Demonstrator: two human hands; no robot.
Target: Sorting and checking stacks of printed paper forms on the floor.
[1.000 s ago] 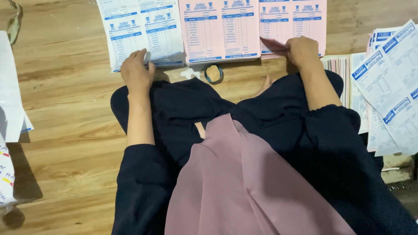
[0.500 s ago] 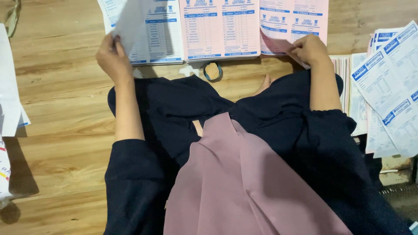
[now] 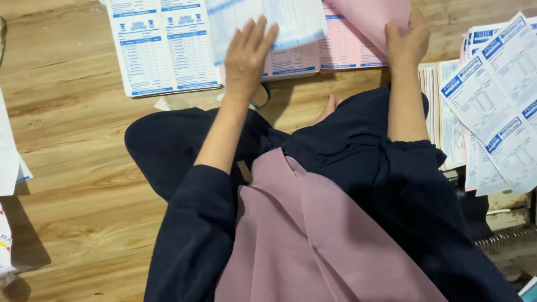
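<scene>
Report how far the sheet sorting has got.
Done: white-and-blue sheets lie flat on the floor. In hand: left hand carries a white sheet; right hand lifts a pink sheet. Left: the loose pile at right.

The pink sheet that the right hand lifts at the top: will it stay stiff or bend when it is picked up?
The pink sheet, held at one edge by the right hand, already curves, so it is probably floppy. It looks thin and single, so likely very light and apt to flutter. A firm pull might crease or tear it.
</scene>
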